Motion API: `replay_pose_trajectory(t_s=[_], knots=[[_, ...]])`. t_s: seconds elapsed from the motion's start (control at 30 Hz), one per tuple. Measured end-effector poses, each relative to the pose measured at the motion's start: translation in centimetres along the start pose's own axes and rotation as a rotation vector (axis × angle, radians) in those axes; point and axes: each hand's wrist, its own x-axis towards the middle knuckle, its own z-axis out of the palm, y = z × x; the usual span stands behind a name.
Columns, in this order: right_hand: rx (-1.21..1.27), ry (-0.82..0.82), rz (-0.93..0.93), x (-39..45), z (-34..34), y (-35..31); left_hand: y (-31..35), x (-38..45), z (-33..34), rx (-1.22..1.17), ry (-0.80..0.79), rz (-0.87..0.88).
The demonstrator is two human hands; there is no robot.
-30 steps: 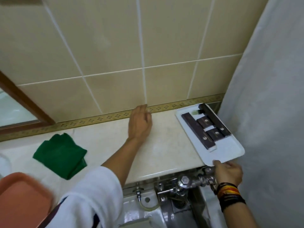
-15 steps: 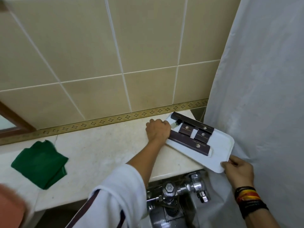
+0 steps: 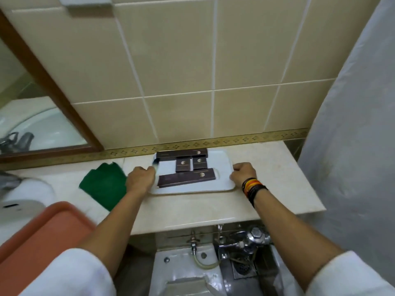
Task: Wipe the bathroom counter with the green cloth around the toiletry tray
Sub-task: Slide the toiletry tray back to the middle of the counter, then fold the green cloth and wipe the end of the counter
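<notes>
A white toiletry tray (image 3: 221, 161) lies flat on the cream marble counter (image 3: 213, 207), close to the tiled wall. It carries several dark brown toiletry boxes (image 3: 186, 177). My left hand (image 3: 140, 178) grips the tray's left edge. My right hand (image 3: 243, 173), with striped bands on the wrist, grips the right edge. The green cloth (image 3: 103, 184) lies crumpled on the counter just left of my left hand, with nothing holding it.
A salmon plastic tray (image 3: 36, 242) fills the lower left. A white basin (image 3: 19, 197) and a brown-framed mirror (image 3: 42, 103) are at the left. A white curtain (image 3: 352, 146) hangs at the right. Chrome flush pipes (image 3: 245, 242) sit below the counter's front edge.
The tray was angled at the counter's right end, hanging over the front edge. It now lies square near the wall at the counter's middle. Both hands now grip its two short edges.
</notes>
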Motion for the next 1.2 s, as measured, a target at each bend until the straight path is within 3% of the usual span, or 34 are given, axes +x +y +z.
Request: replay_pose_trajectory(t_s=[0.13, 0.23, 0.3, 0.4, 0.47, 0.53, 0.67, 0.73, 0.87, 0.97, 1.07, 1.2], knots=[[-0.034, 0.026, 0.03, 0.4, 1.6, -0.6, -2.2, 1.1, -1.5, -0.141, -0.032, 0.027], [-0.127, 0.145, -0.038, -1.5, 2.5, -1.3, -4.3, 2.4, -3.8, -0.213, 0.102, 0.062], [-0.166, 0.243, -0.203, -4.4, 4.7, -3.2, -6.2, 3.5, -6.3, -0.147, 0.216, 0.094], [-0.098, 0.048, -0.464, -9.7, 11.3, -6.9, -9.0, 6.3, -9.0, 0.011, 0.257, 0.097], [-0.139, -0.157, -0.566, -12.6, 17.0, -9.4, -10.3, 8.1, -9.8, 0.086, 0.178, 0.066], [-0.268, -0.257, -0.649, -14.5, 22.2, -11.7, -10.7, 9.2, -9.8, 0.166, 0.11, 0.08], [-0.642, -0.21, -0.646, -15.8, 28.1, -13.1, -11.6, 10.0, -8.9, 0.288, 0.164, 0.138], [-0.644, -0.189, -0.608, -15.8, 29.1, -13.0, -12.1, 10.2, -9.1, 0.244, 0.2, 0.154], [-0.337, -0.293, -0.481, -16.7, 27.4, -12.8, -10.9, 8.3, -10.1, 0.018, 0.239, 0.218], [-0.134, -0.202, -0.513, -17.5, 22.2, -11.1, -7.8, 5.4, -10.1, -0.146, 0.24, 0.381], [-0.041, 0.001, -0.543, -16.9, 13.5, -7.9, -2.4, 1.5, -7.4, -0.339, 0.046, 0.602], [-0.112, 0.244, -0.476, -15.0, 2.4, -2.2, 6.6, -4.8, 0.9, -0.444, -0.211, 0.776]])
